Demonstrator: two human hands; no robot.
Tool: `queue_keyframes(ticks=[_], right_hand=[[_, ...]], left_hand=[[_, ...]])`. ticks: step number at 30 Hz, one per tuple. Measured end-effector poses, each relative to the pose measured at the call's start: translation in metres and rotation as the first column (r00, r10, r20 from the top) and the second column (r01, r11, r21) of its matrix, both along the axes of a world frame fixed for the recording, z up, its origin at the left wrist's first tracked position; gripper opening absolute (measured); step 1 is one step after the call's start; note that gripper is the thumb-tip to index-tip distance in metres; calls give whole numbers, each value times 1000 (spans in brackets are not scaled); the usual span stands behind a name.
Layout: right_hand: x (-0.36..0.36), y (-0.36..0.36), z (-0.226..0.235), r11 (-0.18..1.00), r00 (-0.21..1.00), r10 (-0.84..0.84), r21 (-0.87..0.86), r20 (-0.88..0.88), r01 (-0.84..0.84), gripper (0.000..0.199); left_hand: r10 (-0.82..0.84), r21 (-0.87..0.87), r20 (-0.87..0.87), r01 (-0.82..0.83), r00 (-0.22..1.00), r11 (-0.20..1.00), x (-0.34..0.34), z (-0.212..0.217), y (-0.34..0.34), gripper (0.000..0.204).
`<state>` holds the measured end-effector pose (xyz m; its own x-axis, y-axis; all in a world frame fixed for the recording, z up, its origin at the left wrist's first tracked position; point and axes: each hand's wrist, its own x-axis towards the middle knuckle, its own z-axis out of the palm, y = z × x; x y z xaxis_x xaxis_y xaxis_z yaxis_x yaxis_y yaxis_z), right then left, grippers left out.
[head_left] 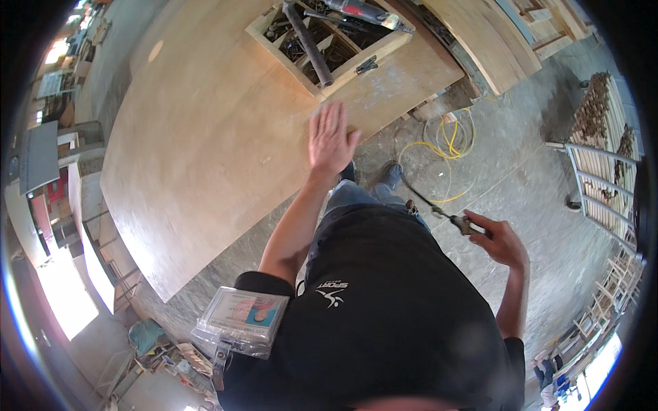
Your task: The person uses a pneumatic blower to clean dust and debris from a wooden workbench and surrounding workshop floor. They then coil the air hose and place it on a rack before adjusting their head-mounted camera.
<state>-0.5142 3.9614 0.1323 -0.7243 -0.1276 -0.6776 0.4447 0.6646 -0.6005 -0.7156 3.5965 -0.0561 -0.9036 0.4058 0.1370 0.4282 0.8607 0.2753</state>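
Observation:
My left hand (330,142) lies flat, fingers stretched out, on a large pale wooden sheet (205,157) near its edge. Just beyond the fingertips stands a divided wooden box (282,60) filled with nails or similar small metal pieces. A dark hammer-like tool (308,44) rests across that box, beside a grey and red power tool (360,9). Away from the sheet, to the right, my right hand (506,245) is closed on a dark hose fitting (465,225). From this fitting a thin black hose (418,195) runs toward my feet.
A yellow hose (449,147) is coiled on the concrete floor right of the sheet. More boards (486,44) lie at the far right. A metal rack (603,181) with stacked wood strips stands at the right. Another person (547,380) appears at lower right.

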Motion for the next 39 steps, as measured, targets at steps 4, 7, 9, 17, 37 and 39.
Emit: queue_keyframes(ticks=[4, 7, 9, 17, 37, 39], right_hand=[[-33, -26, -19, 984, 993, 83, -154, -84, -96, 55], [-63, -39, -15, 995, 993, 99, -21, -68, -101, 54], [-73, -40, -18, 948, 938, 277, -98, -206, -302, 52], [-123, -71, 24, 945, 944, 325, -31, 49, -324, 52], [-306, -239, 14, 955, 962, 174, -204, -210, -217, 53], [-340, -237, 0, 973, 890, 91, -152, -446, -176, 53]], left_hand=[[169, 38, 2, -169, 986, 985, 14, -12, -62, 70], [250, 15, -2, -250, 968, 968, 13, -4, -61, 68], [212, -17, -35, -213, 977, 977, 7, -7, -55, 68], [79, 146, 16, -80, 997, 986, 26, -5, -92, 69], [768, 90, -92, -762, 634, 641, 35, -35, -287, 54], [621, 135, -55, -610, 782, 781, -2, -32, -272, 53]])
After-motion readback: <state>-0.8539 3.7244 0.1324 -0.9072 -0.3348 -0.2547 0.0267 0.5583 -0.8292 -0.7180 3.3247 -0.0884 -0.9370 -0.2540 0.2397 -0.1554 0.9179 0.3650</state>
